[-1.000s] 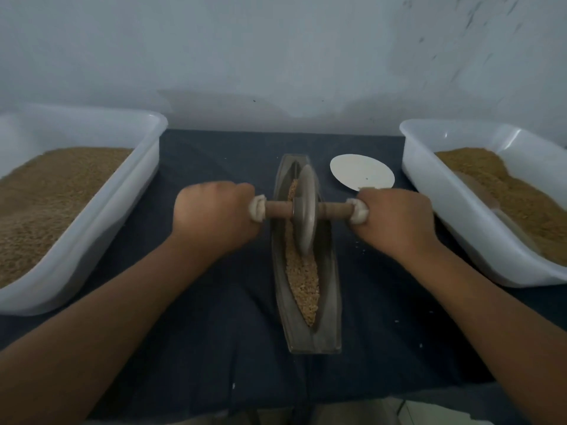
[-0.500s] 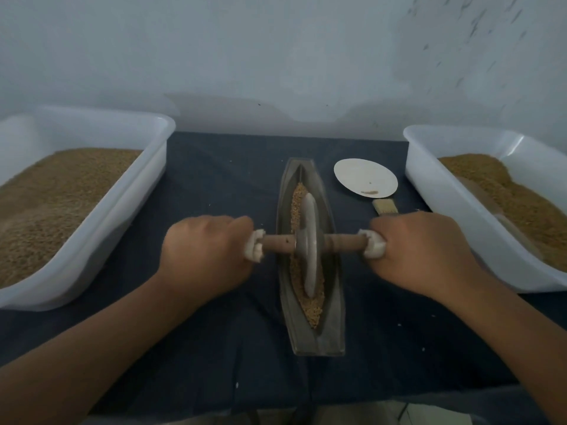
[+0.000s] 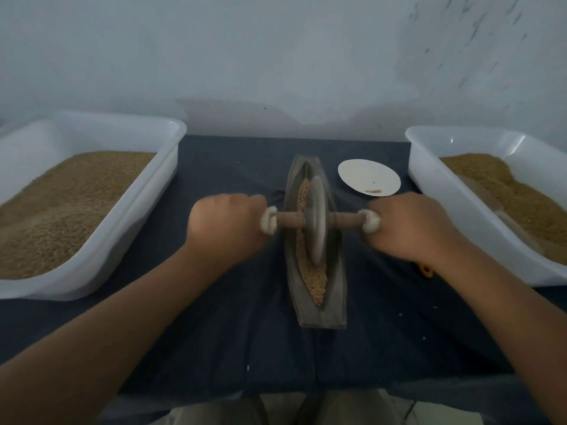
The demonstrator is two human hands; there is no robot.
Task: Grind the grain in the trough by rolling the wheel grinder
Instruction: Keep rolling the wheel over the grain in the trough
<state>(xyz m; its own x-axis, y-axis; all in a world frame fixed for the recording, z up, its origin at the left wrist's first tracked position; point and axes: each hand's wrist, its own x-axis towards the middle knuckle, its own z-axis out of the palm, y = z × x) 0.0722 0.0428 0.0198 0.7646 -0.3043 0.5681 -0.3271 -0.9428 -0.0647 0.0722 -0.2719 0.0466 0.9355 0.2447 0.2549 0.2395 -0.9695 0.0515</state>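
- Squarely between the two fists stands the wheel grinder [image 3: 316,222], its grey disc upright on edge in the trough [image 3: 337,289].
- The left hand [image 3: 225,228] is curled into a fist round the left end of the wooden axle [image 3: 288,220], knuckles up. A white wrapping [image 3: 268,223] shows at the inner edge of the fist.
- The right hand [image 3: 411,228] grips the other end the same way, with a second white wrapping [image 3: 371,221] showing at its inner edge.
- Both fingers and thumbs are tucked under, so how they lie on the axle cannot be seen.
- The trough is long, narrow and boat-shaped, running from beyond the grip back toward the person on a dark blue cloth [image 3: 214,317].
- Grain [image 3: 317,282] lies along the trough's groove, mostly on the near side of the disc, with a thinner strip past it on the far side.
- Outward of the left fist sits a white tub [image 3: 122,240], heaped with tan grain.
- Outward of the right fist sits a matching tub [image 3: 454,210], also holding tan grain, piled higher at the far end.
- Just beyond the right fist lies a flat white disc [image 3: 368,176] with a few brown bits on it.
- A small orange thing [image 3: 426,269] peeks out beside the right wrist, too hidden to identify.
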